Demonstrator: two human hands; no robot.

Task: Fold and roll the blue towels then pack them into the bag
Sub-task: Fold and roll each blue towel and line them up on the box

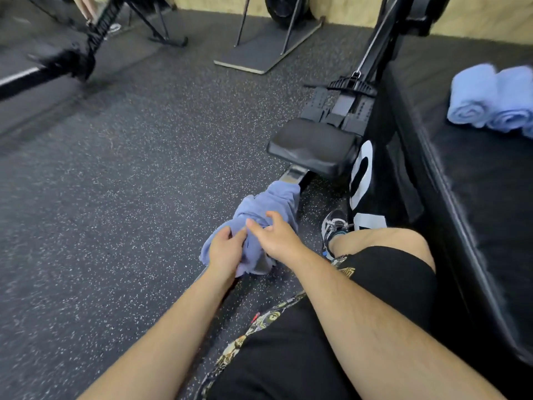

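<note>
A crumpled blue towel (268, 206) lies bunched over the metal rail of a rowing machine (294, 176), low in the middle of the view. My left hand (226, 249) grips the near left part of the cloth, fingers curled into it. My right hand (277, 235) rests on the towel just beside it, its fingers curled into the folds. Two rolled blue towels (490, 99) lie side by side on a black padded box (476, 174) at the right edge. No bag is visible.
The rower's black seat (314, 148) and footrests (337, 105) stand just beyond the towel. My right knee and shoe (334, 226) are by the box's side. Speckled rubber floor (129, 197) spreads to the left, with other gym machines (95, 30) at the back.
</note>
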